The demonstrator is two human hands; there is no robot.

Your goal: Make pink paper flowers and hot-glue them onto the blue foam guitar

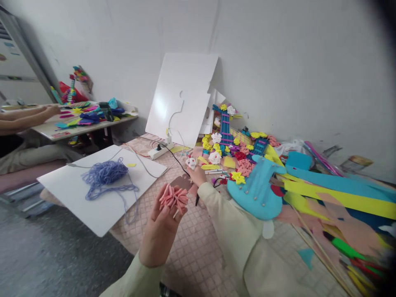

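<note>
My left hand (162, 231) is palm up, its fingers curled around a pink foam flower (173, 200) with many narrow folded petals. Farther forward, my right hand (198, 176) reaches onto the table with its fingers drawn together. Right at its fingertips is a small white flower with red dots (191, 162); whether it is gripped or only touched is unclear. A black cable (177, 160) runs from a power strip to this hand, and a dark pointed piece (197, 200) shows just below it. Under the hand lies a brown sheet (182, 183).
A blue foam guitar shape (258, 194) lies right of my right sleeve. Yellow, white and pink flowers crowd behind it. Foam strips (340, 194) and wooden sticks (318, 255) cover the right side. At left, purple yarn (107, 175) rests on a white board (74, 185). Another person's arms (29, 117) are at a farther table.
</note>
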